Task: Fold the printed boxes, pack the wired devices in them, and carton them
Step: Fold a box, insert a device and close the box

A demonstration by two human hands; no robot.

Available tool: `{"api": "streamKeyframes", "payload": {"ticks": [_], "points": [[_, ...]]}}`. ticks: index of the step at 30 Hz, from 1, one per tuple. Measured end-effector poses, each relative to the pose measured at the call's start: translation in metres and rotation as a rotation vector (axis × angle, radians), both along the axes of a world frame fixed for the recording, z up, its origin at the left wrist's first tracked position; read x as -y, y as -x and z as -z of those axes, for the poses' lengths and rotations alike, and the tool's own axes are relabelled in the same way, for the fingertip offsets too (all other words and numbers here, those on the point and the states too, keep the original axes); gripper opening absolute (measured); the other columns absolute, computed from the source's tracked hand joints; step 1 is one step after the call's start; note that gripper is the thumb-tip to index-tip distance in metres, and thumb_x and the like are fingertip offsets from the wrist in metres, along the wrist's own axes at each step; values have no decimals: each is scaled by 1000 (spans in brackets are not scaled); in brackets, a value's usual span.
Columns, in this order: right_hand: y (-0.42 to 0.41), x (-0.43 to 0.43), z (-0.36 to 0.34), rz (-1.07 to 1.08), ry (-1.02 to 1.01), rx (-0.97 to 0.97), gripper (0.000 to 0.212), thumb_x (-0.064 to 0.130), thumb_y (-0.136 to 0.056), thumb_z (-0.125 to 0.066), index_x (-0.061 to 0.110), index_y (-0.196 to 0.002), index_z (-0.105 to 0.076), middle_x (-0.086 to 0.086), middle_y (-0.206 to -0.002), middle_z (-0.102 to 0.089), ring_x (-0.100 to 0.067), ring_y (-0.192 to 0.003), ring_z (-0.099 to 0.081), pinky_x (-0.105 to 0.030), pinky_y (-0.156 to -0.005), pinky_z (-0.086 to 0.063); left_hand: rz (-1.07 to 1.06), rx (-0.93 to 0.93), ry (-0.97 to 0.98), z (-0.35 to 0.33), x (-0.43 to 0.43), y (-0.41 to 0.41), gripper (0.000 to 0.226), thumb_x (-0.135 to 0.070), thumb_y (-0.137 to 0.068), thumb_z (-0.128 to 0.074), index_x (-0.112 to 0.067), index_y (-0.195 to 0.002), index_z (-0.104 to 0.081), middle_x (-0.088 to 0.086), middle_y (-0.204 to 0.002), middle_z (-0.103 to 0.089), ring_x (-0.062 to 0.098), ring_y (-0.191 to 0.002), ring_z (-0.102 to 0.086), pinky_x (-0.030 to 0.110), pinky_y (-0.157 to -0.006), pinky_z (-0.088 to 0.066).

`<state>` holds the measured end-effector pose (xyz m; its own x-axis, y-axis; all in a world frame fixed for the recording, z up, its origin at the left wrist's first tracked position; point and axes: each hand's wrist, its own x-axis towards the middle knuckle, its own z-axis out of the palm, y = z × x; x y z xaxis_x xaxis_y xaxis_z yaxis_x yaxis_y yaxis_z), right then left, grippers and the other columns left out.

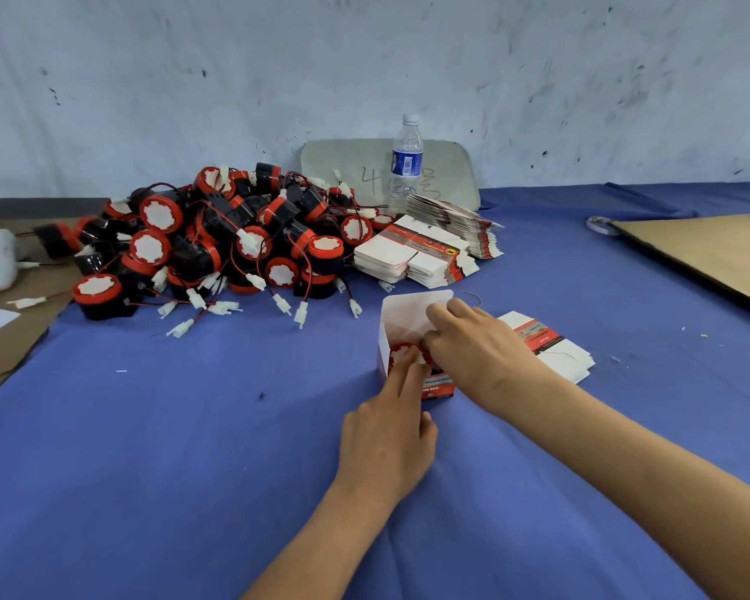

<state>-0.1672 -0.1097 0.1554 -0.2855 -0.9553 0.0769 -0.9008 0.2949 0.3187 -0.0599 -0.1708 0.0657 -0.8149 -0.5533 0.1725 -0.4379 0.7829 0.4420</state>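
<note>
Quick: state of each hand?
Left hand: open, straight fingers pressing the device into the box.
Right hand: fingers curled at the box mouth; grip cannot be told.

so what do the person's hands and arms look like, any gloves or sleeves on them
The left hand and right hand are bare: no gloves, rings or watch show. The left forearm and right forearm are uncovered up to the picture's edge, so no sleeve is visible. No bands or markings can be seen on them.
</note>
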Motion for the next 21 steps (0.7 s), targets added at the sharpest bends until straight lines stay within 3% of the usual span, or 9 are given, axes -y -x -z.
{"api": "streamKeyframes", "payload": {"ticks": [3, 6, 8, 10, 14, 16, 19, 21], "points": [[6, 1, 4, -48, 47, 37, 25, 15, -96, -51, 19, -121, -50, 1, -120, -49, -20, -113, -38, -26, -76, -28, 7, 1, -10, -1, 0, 0, 58, -30, -94, -44, -37, -145, -17, -24, -158, -4, 25, -92, -62, 28, -62, -38], [13, 2, 11, 2, 146, 105, 15, 13, -92, -55, 21, -99, -44, 1, -102, -54, -20, -107, -39, -25, -76, -30, 16, -17, -13, -1, 0, -1, 53, -29, -93, -45, -35, -141, -23, -25, -158, -4, 26, -93, -62, 30, -62, -39], [20, 0, 16, 67, 230, 173, 6, 17, -92, -56, 18, -96, -52, 2, -94, -45, -19, -99, -38, -25, -72, -27, 25, -28, -12, 0, 0, -1, 48, -28, -93, -47, -32, -137, -28, -25, -157, -5, 27, -95, -61, 31, -62, -39], [26, 0, 21, 71, 260, 211, 10, 19, -92, -57, 16, -98, -64, 4, -89, -48, -19, -102, -38, -25, -74, -25, 33, -37, -10, 1, 0, -1, 47, -28, -93, -47, -30, -136, -30, -24, -158, -6, 28, -96, -61, 32, -62, -39], [26, 6, 30, 32, 233, 228, 22, 20, -96, -52, 19, -107, -71, 6, -106, -63, -20, -108, -40, -26, -84, -33, 48, -78, 12, 0, 0, -2, 51, -27, -93, -47, -32, -141, -29, -28, -157, -9, 27, -94, -62, 31, -62, -40], [25, 9, 32, 47, 240, 259, 25, 18, -98, -48, 19, -110, -70, 5, -111, -60, -19, -107, -40, -26, -85, -38, 49, -233, 16, -5, -2, -4, 50, -22, -91, -51, -33, -138, -38, -26, -152, -26, 23, -92, -63, 32, -61, -47], [24, 10, 34, 94, 274, 302, 26, 17, -98, -47, 18, -112, -69, 5, -116, -60, -19, -107, -41, -30, -87, -41, -71, -598, 114, -15, 0, -9, 43, -14, -83, -59, -25, -123, -52, -8, -125, -54, 16, -86, -62, 29, -51, -51], [23, 9, 36, 111, 300, 281, 26, 17, -99, -46, 19, -114, -67, 6, -117, -61, -19, -106, -42, -31, -87, -42, -139, -662, 129, -12, 6, -8, 46, -14, -81, -63, -20, -124, -50, -1, -119, -56, 19, -96, -57, 30, -65, -51]]}}
